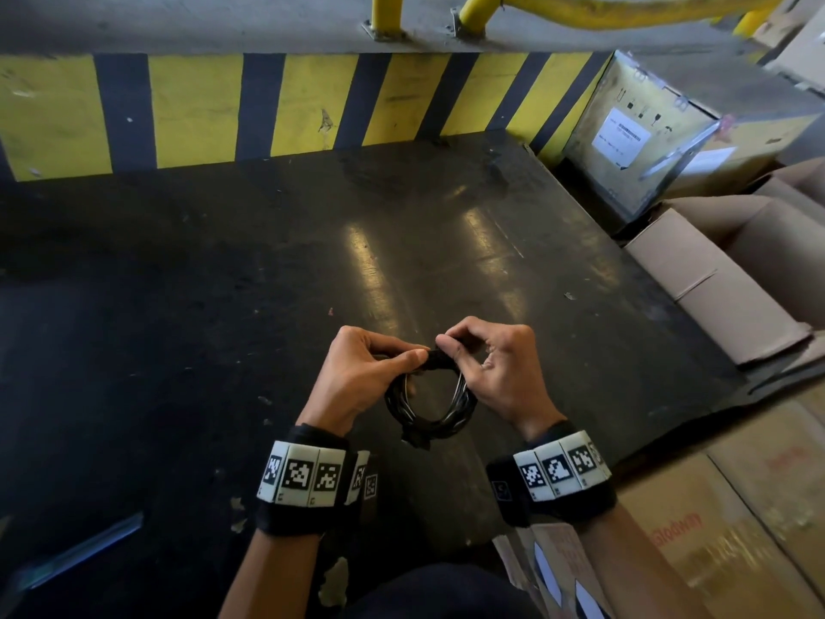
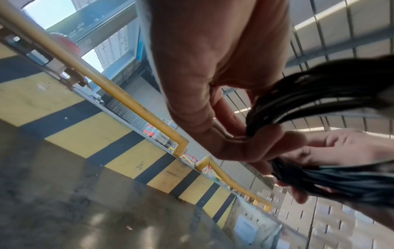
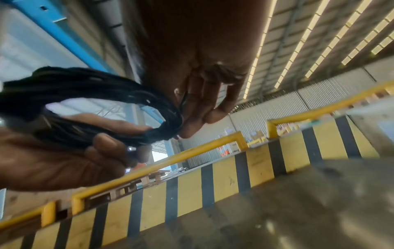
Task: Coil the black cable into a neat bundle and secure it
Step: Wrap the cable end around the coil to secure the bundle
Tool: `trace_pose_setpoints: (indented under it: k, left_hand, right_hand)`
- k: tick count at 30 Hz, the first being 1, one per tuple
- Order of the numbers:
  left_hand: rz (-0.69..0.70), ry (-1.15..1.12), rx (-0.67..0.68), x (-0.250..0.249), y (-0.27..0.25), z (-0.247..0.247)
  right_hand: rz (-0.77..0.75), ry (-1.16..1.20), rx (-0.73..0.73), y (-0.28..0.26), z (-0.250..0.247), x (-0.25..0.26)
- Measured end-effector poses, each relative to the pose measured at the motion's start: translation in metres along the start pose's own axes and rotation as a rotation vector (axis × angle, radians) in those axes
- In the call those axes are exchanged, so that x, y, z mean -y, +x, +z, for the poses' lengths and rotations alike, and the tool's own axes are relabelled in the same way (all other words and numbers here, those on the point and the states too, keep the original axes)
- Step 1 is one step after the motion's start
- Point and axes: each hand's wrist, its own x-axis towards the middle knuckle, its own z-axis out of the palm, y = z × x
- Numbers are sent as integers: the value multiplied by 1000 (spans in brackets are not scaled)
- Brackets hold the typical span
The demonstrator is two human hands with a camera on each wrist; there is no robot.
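Observation:
The black cable (image 1: 428, 415) is wound into a small round coil held in the air above the dark platform (image 1: 402, 243). My left hand (image 1: 379, 373) grips the coil's upper left side, thumb on top. My right hand (image 1: 482, 364) pinches the top of the coil, where a black wrap or strap goes round the strands. In the left wrist view the cable (image 2: 309, 104) runs between thumb and fingers of the left hand (image 2: 245, 143). The right wrist view shows the coil (image 3: 95, 94) with the right hand's fingers (image 3: 198, 116) on its far end. A plug end hangs below the coil.
A yellow-and-black striped kerb (image 1: 312, 105) and yellow railing posts (image 1: 386, 11) bound the platform's far side. A metal-edged crate (image 1: 638, 131) stands at the back right. Cardboard boxes (image 1: 732, 270) line the right side and lower right corner.

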Motion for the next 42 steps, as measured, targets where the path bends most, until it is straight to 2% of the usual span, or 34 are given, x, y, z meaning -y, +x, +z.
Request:
trace_pose_setpoints:
  k: [3, 5, 7, 9, 11, 14, 20, 30, 37, 42]
  left_hand:
    - [2, 83, -21, 9, 4, 2]
    - [-33, 134, 53, 18, 8, -2]
    - [-96, 221, 97, 29, 13, -7]
    - [-186, 327, 57, 41, 17, -11]
    - [-260, 413, -18, 50, 18, -16]
    - [-275, 530, -104, 67, 18, -22]
    - [-463, 590, -207, 111, 25, -34]
    - [-449, 481, -107, 173, 110, -52]
    - [-461, 511, -185, 199, 176, -53]
    - [-551, 535, -172, 216, 193, -49]
  right_hand:
    - [108, 30, -71, -6, 18, -7]
    - [186, 23, -131, -9, 31, -13]
    - [292, 56, -180, -8, 40, -23]
    - [369, 111, -196, -6, 48, -32]
    - [397, 141, -161, -6, 57, -38]
    - [450, 179, -53, -9, 76, -48]
    - [551, 184, 173, -14, 119, -67]
    - [668, 22, 256, 22, 176, -119]
    - [736, -30, 268, 58, 215, -162]
    - [787, -26, 356, 65, 237, -174]
